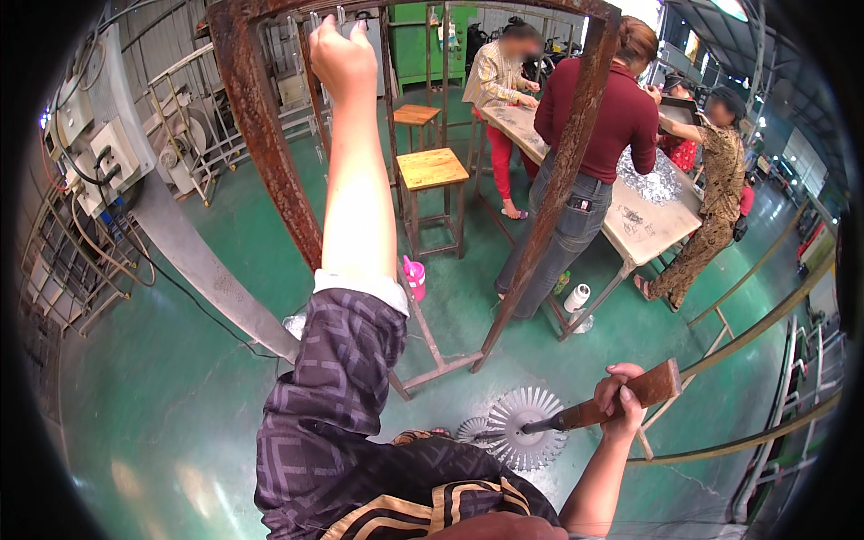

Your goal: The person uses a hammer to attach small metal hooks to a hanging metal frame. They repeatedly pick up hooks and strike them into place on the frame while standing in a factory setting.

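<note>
My left hand is raised at arm's length to the top of a rusty metal frame. Its fingers are closed near small shiny metal pieces by the upper bar; what they pinch is too small to make out. Low on the right, my right hand wraps round the wooden handle of a tool with a dark metal shaft. That shaft runs to the middle of a silvery disc with slotted, finger-like edges. A smaller similar disc shows beside it, partly hidden.
Several people stand at a long worktable bearing a heap of small metal pieces. Wooden-topped stools and a pink container stand beyond the frame. A grey curved post rises left; yellowish rails run along the right.
</note>
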